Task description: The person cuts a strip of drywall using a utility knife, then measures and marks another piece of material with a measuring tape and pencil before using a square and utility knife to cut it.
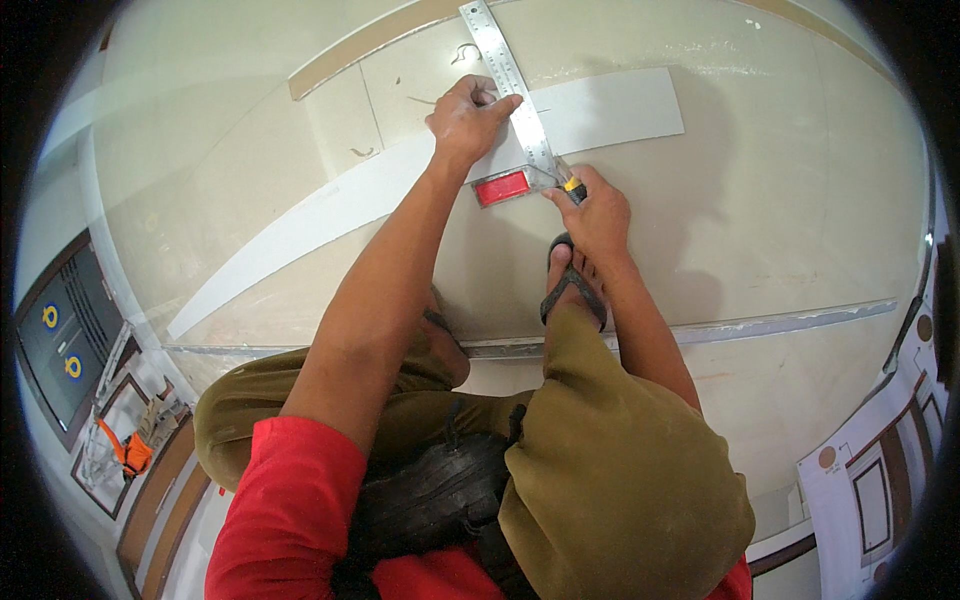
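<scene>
A try square with a silver ruled blade [503,62] and a red-faced stock [502,188] lies across a long white strip of board [615,108] on the floor. The stock sits against the strip's near edge. My left hand [466,124] is closed at the blade's left side, its thumb on the blade and its other fingers curled. In my right hand [600,217] is a utility knife [575,188] with a yellow and black handle. Its tip end is beside the blade's near end, close to the strip's near edge; the exact contact cannot be made out.
A long metal bar [790,322] lies across the floor by my sandalled feet [575,285]. Beyond the strip runs a tan border [375,45], with small curled scraps [465,52] nearby. An orange tool [130,452] lies at lower left. A printed sheet [870,480] is at lower right.
</scene>
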